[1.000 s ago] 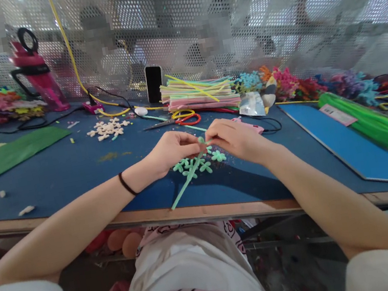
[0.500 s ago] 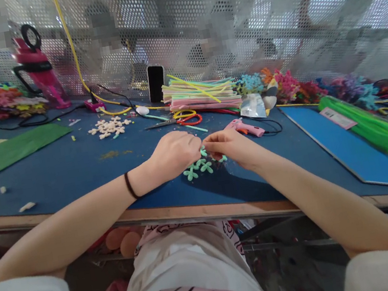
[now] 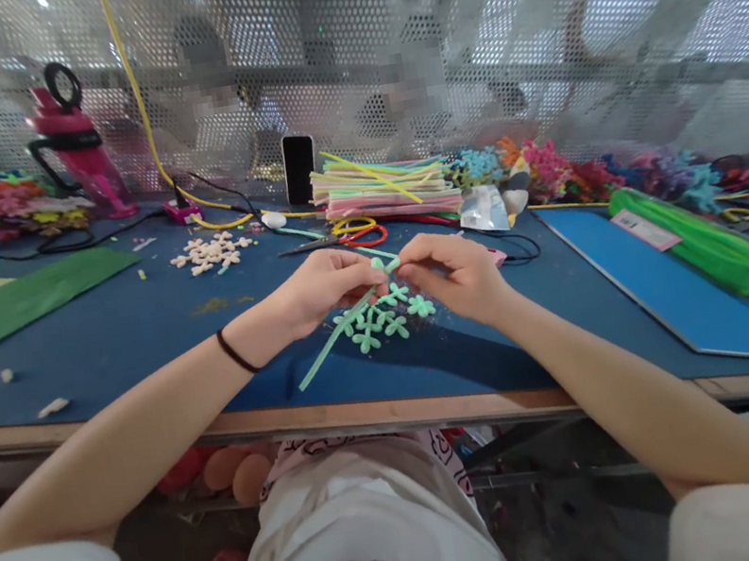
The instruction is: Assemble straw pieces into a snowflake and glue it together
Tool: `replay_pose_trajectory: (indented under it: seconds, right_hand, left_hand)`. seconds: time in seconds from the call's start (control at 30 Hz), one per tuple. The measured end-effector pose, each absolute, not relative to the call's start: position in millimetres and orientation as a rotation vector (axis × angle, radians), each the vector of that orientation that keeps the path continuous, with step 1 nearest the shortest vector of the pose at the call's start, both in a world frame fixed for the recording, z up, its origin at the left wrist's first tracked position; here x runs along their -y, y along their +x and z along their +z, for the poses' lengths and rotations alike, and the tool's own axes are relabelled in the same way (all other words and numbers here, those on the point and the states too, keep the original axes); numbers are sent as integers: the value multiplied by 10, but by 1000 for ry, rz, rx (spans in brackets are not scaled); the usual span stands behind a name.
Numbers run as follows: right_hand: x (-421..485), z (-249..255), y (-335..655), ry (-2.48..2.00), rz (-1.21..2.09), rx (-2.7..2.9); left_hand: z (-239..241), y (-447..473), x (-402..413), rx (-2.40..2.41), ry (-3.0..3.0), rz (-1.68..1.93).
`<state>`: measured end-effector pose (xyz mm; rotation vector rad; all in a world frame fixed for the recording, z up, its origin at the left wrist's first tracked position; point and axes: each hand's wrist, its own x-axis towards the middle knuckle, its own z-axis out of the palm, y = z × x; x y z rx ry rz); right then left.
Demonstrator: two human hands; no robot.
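My left hand [image 3: 325, 287] and my right hand [image 3: 451, 273] meet above the blue table mat [image 3: 139, 329], both pinched at the top end of a pale green pipe-cleaner stem [image 3: 329, 349]. The stem slants down to the left toward the table's front edge. Small mint-green flower shapes [image 3: 381, 320] lie on the mat just under and between the hands. A black band circles my left wrist.
A stack of pastel pipe cleaners [image 3: 388, 190], scissors [image 3: 345, 234], a phone [image 3: 299, 168] and a pink bottle [image 3: 78, 148] stand behind. White flower shapes [image 3: 211, 250] and a green sheet [image 3: 32, 292] lie left; a blue board [image 3: 670, 288] with a bright green bundle [image 3: 720, 242] lies right. People sit beyond the perforated screen.
Half a second ago both hands were pressed low together with the stem hidden; now they are slightly raised and the green stem shows again, slanting down-left.
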<state>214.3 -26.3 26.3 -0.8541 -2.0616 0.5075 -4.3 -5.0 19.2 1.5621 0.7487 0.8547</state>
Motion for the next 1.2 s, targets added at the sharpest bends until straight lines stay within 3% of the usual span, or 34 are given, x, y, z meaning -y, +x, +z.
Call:
replay_pose_trajectory:
  seconds: [0.47,0.8,1.2]
  right_hand:
    - [296,222,2061,-909,670,1949]
    - [261,156,1929,-1289,1251,1565]
    - [195,96,1971,-1175,873,1682]
  left_hand:
    - [179,-3,91,-752,1638,825]
    - [21,56,64,-999,1963,948]
    - [-76,108,16,-906,1341,1039]
